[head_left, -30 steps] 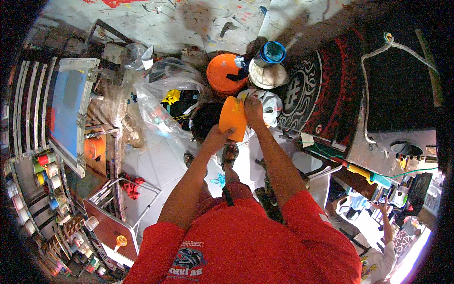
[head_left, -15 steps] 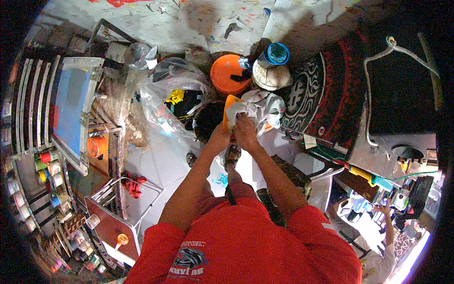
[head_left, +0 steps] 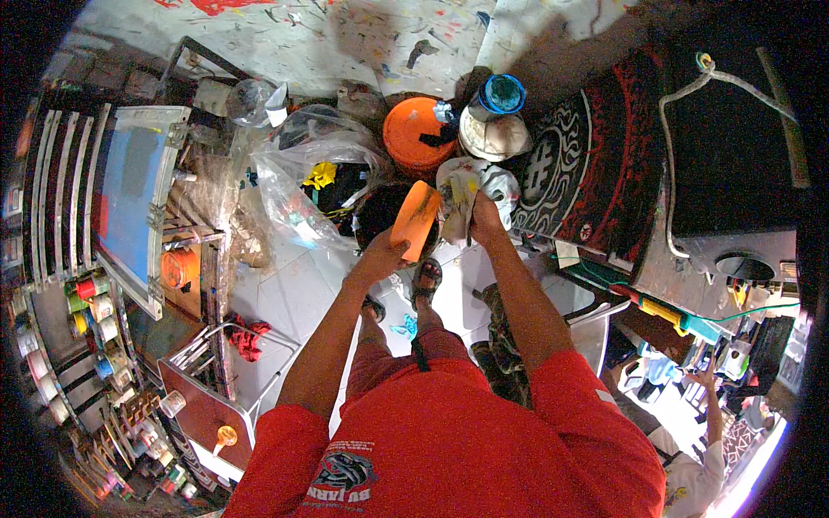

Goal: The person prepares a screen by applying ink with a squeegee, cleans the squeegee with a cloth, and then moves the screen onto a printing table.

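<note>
My left hand (head_left: 381, 258) grips the lower end of a flat orange scraper (head_left: 416, 223), its face smeared with dark stains. My right hand (head_left: 487, 219) is closed on a white rag (head_left: 455, 200) with yellowish and grey stains, hanging beside the scraper and apart from it. A dark round bucket (head_left: 371, 210) stands on the floor below, partly hidden by the scraper and my left hand. More white cloth (head_left: 499, 188) lies bunched just past my right hand.
Ahead stand an orange bucket (head_left: 406, 147) and a white bucket (head_left: 496, 142) topped by a blue-rimmed tub (head_left: 503, 93). A clear plastic bag (head_left: 281, 186) of scraps is left of them. A blue-meshed frame (head_left: 129, 203) leans at left. Another person (head_left: 695, 475) is at lower right.
My hands have moved apart. The rag has come off the scraper and gone right with my right hand, baring the scraper's stained face.
</note>
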Demonstrator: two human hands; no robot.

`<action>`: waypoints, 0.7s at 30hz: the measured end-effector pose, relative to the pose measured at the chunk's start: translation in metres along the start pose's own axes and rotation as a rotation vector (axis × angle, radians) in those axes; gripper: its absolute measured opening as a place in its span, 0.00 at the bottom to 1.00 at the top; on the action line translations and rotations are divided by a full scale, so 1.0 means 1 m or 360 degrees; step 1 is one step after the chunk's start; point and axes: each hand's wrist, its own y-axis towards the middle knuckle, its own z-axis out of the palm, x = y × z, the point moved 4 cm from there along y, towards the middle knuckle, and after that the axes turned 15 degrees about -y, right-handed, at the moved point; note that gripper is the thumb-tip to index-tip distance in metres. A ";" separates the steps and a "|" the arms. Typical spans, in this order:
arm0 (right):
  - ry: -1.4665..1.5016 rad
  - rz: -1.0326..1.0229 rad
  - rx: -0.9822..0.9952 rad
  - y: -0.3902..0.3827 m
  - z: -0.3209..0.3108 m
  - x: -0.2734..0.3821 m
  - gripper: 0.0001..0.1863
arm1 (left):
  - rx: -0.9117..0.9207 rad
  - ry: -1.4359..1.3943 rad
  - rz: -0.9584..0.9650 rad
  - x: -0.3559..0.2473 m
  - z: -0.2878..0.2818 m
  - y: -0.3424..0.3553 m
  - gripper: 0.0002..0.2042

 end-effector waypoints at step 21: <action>0.0358 0.0153 -0.0375 -0.028 -0.021 0.053 0.20 | -0.0349 0.1783 0.0471 0.059 -0.017 -0.021 0.28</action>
